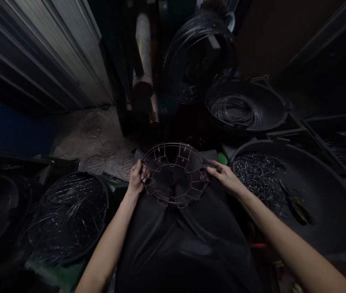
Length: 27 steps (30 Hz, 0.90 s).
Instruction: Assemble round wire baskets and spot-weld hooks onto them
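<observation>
A round wire frame [175, 202], made of rings joined by short bent wires, is held above my lap over a dark apron [188, 252]. My left hand [138, 177] is closed around its left edge, fingers curled on the wire. At the opposite edge, my right hand [221, 174] pinches the rim between thumb and fingers. The frame is tilted a little, so its open centre shows the dark cloth behind it.
To my right, a wide black basin [328, 203] holds small bent wire pieces [256, 175] and pliers [297, 205]. Behind it, another basin holds coiled wire [233, 110]. At left stands a tub of wire parts [69, 211]. Wire rings [95, 165] lie on the floor. A machine pipe [144, 44] stands ahead.
</observation>
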### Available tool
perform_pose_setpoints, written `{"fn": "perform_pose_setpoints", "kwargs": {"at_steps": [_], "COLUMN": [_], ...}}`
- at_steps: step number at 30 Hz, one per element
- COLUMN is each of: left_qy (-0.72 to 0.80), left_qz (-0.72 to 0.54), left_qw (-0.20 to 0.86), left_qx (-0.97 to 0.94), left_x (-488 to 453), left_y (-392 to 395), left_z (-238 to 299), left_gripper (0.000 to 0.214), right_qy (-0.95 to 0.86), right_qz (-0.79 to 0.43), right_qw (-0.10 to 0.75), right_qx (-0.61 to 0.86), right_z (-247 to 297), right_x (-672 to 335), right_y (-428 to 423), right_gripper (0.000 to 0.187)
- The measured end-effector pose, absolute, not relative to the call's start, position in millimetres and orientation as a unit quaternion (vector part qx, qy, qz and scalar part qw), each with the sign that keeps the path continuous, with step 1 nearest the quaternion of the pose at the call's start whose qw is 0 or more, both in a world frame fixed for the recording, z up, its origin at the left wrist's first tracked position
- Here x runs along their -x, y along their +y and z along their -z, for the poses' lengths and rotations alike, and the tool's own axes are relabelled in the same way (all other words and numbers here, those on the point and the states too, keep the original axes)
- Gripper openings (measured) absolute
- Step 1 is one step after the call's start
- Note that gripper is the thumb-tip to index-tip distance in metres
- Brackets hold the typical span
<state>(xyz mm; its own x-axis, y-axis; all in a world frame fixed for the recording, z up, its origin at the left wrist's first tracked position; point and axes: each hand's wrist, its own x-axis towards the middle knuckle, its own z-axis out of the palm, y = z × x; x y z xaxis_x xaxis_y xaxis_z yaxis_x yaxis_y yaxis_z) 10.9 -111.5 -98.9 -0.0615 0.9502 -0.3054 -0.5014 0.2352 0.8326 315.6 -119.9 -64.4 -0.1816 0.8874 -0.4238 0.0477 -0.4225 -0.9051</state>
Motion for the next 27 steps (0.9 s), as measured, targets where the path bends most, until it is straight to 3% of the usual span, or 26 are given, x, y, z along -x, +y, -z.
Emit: {"fn": "perform_pose_setpoints", "kwargs": {"at_steps": [5, 11, 15, 21, 27], "left_qy": [0.465, 0.473, 0.475, 0.488, 0.498], "left_qz": [-0.571, -0.562, -0.564, -0.561, -0.563], "left_qw": [0.624, 0.611, 0.604, 0.593, 0.582], "left_qx": [-0.261, -0.294, -0.302, -0.308, -0.31], "left_x": [-8, -6, -8, -10, -12], "left_y": [-115, -116, -117, -115, -116], "left_z": [102, 108, 110, 110, 111], "left_gripper": [0.044, 0.035, 0.034, 0.034, 0.036], "right_qy": [-0.448, -0.629, -0.673, -0.714, -0.739], "right_qz": [-0.637, -0.448, -0.408, -0.396, -0.381], "right_qw": [0.295, 0.191, 0.189, 0.231, 0.222], "right_qx": [0.554, 0.606, 0.587, 0.529, 0.51], "right_z": [77, 72, 58, 26, 18], "right_x": [-316, -324, -328, -320, -297], "right_y": [-129, -126, -121, -96, -73], "right_gripper": [0.066, 0.057, 0.045, 0.047, 0.027]}}
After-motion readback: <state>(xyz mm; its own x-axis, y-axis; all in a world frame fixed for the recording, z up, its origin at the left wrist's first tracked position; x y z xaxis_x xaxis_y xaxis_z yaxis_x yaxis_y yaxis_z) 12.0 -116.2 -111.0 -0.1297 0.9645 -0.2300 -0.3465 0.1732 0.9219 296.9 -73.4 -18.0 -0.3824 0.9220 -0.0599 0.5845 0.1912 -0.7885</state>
